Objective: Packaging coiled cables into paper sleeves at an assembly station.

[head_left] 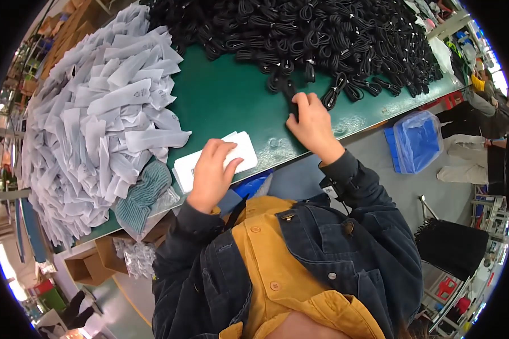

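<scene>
On the green table point(220, 101), a stack of flat white cards or sleeves point(244, 148) lies near the front edge. My left hand point(209, 172) rests over this stack, thumb and fingers apart on its top. Farther right, my right hand point(314, 124) pinches a coiled black cable point(290, 93) at the near fringe of a big heap of tied black cables point(328, 39). Part of the pinched cable is hidden behind my fingers. A single cable bundle point(335, 90) lies just beyond that hand.
A tall pile of whitish translucent bags point(107, 113) covers the table's left side. Beside it lies a teal ribbed cloth point(144, 195). Cardboard boxes point(90, 268) stand below. On the right are a lined blue bin point(415, 141), a black stool point(452, 246) and another person point(469, 158).
</scene>
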`<act>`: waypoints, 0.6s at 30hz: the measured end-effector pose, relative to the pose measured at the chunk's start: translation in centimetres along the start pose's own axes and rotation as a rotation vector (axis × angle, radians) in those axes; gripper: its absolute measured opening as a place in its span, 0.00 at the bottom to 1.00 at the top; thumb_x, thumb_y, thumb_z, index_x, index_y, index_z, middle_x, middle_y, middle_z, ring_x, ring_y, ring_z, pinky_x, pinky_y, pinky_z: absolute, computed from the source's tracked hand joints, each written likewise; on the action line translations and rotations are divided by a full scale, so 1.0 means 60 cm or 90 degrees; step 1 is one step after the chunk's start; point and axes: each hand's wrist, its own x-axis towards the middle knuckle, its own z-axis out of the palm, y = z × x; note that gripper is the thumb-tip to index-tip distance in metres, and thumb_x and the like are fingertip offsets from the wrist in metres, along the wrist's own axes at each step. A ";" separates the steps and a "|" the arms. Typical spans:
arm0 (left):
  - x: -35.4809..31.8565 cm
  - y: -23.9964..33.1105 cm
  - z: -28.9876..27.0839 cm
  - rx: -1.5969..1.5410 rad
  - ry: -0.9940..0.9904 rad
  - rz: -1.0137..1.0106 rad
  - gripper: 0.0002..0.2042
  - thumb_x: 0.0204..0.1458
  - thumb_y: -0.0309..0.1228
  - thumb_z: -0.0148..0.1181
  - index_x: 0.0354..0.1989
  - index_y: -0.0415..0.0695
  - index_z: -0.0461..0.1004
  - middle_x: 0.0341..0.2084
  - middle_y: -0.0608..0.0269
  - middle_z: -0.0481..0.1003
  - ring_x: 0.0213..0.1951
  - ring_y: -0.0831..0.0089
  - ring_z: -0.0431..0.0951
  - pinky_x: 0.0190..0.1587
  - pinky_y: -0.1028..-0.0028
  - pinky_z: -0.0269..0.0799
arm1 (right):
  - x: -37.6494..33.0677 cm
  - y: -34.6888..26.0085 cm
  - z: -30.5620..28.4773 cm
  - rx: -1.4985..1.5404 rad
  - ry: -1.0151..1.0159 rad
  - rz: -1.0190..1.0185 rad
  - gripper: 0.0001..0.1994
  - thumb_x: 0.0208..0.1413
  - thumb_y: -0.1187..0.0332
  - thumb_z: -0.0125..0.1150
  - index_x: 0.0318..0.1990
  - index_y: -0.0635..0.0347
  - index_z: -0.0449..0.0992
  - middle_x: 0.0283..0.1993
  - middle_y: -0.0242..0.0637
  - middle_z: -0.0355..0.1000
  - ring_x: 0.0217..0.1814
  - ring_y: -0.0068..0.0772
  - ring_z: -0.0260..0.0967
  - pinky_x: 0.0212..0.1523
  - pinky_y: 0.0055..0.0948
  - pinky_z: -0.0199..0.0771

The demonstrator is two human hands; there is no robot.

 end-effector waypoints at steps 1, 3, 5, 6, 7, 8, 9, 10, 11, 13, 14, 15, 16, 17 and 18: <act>-0.002 -0.002 0.010 0.034 0.006 0.038 0.11 0.48 0.25 0.66 0.40 0.40 0.75 0.34 0.56 0.71 0.36 0.57 0.74 0.40 0.63 0.71 | -0.010 -0.017 0.003 0.034 0.000 -0.009 0.17 0.46 0.73 0.62 0.46 0.58 0.68 0.40 0.47 0.67 0.40 0.55 0.70 0.38 0.47 0.73; -0.007 -0.008 0.024 0.067 0.012 0.077 0.11 0.47 0.25 0.67 0.39 0.40 0.75 0.33 0.55 0.70 0.36 0.55 0.74 0.40 0.62 0.71 | -0.023 -0.039 0.008 0.067 -0.001 -0.017 0.18 0.46 0.74 0.61 0.47 0.59 0.68 0.40 0.47 0.67 0.40 0.55 0.69 0.38 0.47 0.73; -0.009 -0.013 0.035 0.075 -0.007 0.043 0.11 0.47 0.25 0.67 0.38 0.41 0.74 0.33 0.55 0.70 0.36 0.54 0.74 0.39 0.61 0.70 | -0.030 -0.053 0.012 0.121 -0.005 -0.065 0.19 0.47 0.74 0.60 0.49 0.59 0.68 0.40 0.47 0.67 0.40 0.54 0.69 0.39 0.46 0.72; -0.009 -0.015 0.039 0.078 -0.016 0.027 0.11 0.46 0.26 0.67 0.37 0.41 0.74 0.33 0.55 0.70 0.37 0.54 0.74 0.39 0.61 0.69 | -0.034 -0.056 0.012 0.147 -0.007 -0.088 0.19 0.47 0.75 0.59 0.50 0.59 0.69 0.40 0.47 0.68 0.40 0.54 0.69 0.39 0.46 0.72; -0.010 -0.016 0.042 0.077 -0.016 0.028 0.11 0.46 0.26 0.67 0.37 0.41 0.74 0.33 0.55 0.70 0.37 0.54 0.74 0.39 0.61 0.69 | -0.037 -0.059 0.011 0.146 -0.007 -0.087 0.19 0.47 0.75 0.59 0.50 0.59 0.69 0.40 0.47 0.68 0.40 0.54 0.69 0.39 0.46 0.72; -0.011 -0.017 0.044 0.083 -0.006 0.028 0.10 0.46 0.25 0.66 0.36 0.41 0.74 0.33 0.56 0.70 0.36 0.54 0.74 0.39 0.61 0.69 | -0.038 -0.062 0.008 0.177 -0.039 -0.083 0.19 0.48 0.75 0.58 0.51 0.60 0.69 0.40 0.47 0.68 0.39 0.54 0.69 0.39 0.45 0.72; -0.013 -0.018 0.046 0.089 0.005 0.028 0.09 0.47 0.25 0.66 0.35 0.41 0.73 0.32 0.56 0.70 0.36 0.54 0.74 0.38 0.61 0.69 | -0.040 -0.065 0.005 0.208 -0.070 -0.079 0.19 0.50 0.75 0.57 0.51 0.60 0.69 0.40 0.47 0.68 0.39 0.54 0.69 0.40 0.45 0.71; -0.014 -0.019 0.048 0.096 0.017 0.027 0.08 0.47 0.24 0.66 0.34 0.41 0.73 0.32 0.56 0.70 0.35 0.55 0.74 0.38 0.61 0.69 | -0.042 -0.068 0.004 0.239 -0.102 -0.075 0.19 0.51 0.76 0.57 0.52 0.61 0.70 0.40 0.46 0.68 0.38 0.53 0.69 0.40 0.44 0.71; -0.010 -0.012 0.049 0.093 0.016 0.029 0.08 0.47 0.24 0.66 0.34 0.41 0.73 0.32 0.56 0.70 0.35 0.55 0.74 0.38 0.61 0.69 | -0.043 -0.068 0.002 0.235 -0.101 -0.073 0.19 0.51 0.76 0.57 0.52 0.61 0.70 0.40 0.46 0.68 0.38 0.53 0.69 0.40 0.44 0.71; 0.003 0.014 0.046 0.115 0.043 0.053 0.07 0.48 0.24 0.64 0.33 0.40 0.72 0.31 0.56 0.70 0.35 0.54 0.73 0.38 0.60 0.69 | -0.044 -0.067 -0.001 0.287 -0.121 -0.047 0.16 0.54 0.76 0.55 0.52 0.62 0.72 0.40 0.46 0.70 0.38 0.52 0.69 0.40 0.42 0.71; 0.006 0.020 0.046 0.126 0.056 0.065 0.07 0.48 0.23 0.64 0.32 0.40 0.71 0.30 0.56 0.70 0.35 0.54 0.73 0.38 0.60 0.69 | -0.046 -0.066 -0.002 0.313 -0.131 -0.033 0.15 0.56 0.76 0.55 0.51 0.63 0.72 0.40 0.46 0.70 0.38 0.51 0.70 0.40 0.41 0.71; 0.006 0.019 0.050 0.123 0.056 0.067 0.07 0.48 0.23 0.64 0.32 0.40 0.71 0.30 0.56 0.70 0.35 0.54 0.73 0.38 0.60 0.69 | -0.047 -0.066 -0.003 0.310 -0.130 -0.032 0.15 0.56 0.76 0.55 0.51 0.63 0.72 0.40 0.46 0.70 0.38 0.51 0.70 0.40 0.41 0.71; 0.005 0.013 0.052 0.112 0.042 0.053 0.06 0.48 0.23 0.64 0.32 0.40 0.72 0.30 0.56 0.70 0.35 0.54 0.73 0.38 0.60 0.69 | -0.049 -0.067 -0.001 0.343 -0.123 -0.023 0.13 0.58 0.75 0.55 0.51 0.63 0.73 0.39 0.45 0.71 0.38 0.48 0.70 0.40 0.39 0.71; 0.004 0.008 0.054 0.101 0.028 0.039 0.06 0.49 0.23 0.64 0.32 0.40 0.72 0.30 0.56 0.70 0.35 0.54 0.73 0.38 0.60 0.69 | -0.049 -0.068 -0.001 0.376 -0.116 -0.014 0.12 0.59 0.74 0.55 0.50 0.64 0.74 0.39 0.45 0.71 0.38 0.46 0.70 0.40 0.37 0.71; 0.002 0.003 0.055 0.090 0.013 0.025 0.06 0.49 0.24 0.63 0.32 0.40 0.72 0.30 0.56 0.70 0.35 0.54 0.74 0.38 0.61 0.69 | -0.050 -0.069 -0.002 0.408 -0.109 -0.005 0.11 0.60 0.73 0.55 0.49 0.64 0.75 0.39 0.44 0.72 0.37 0.44 0.70 0.40 0.35 0.71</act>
